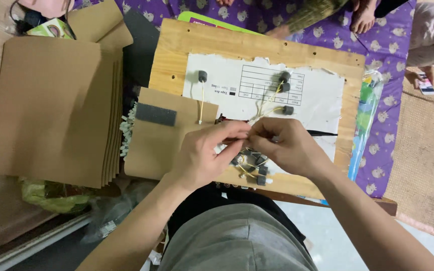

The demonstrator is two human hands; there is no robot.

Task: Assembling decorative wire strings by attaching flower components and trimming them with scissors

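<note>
We've got both hands, left hand [202, 153] and right hand [282, 148], meeting mid-frame, fingers pinched on a tiny wired part [249, 134], with the pile of grey wired cylinders [252, 168] right below.

Purple cloth [327, 35] with pale animal print; tan cardboard sheets [51, 105].

Matt wooden board [174, 45], torn paper sheet [322, 95] (cardboard [51, 105] alongside).
</note>
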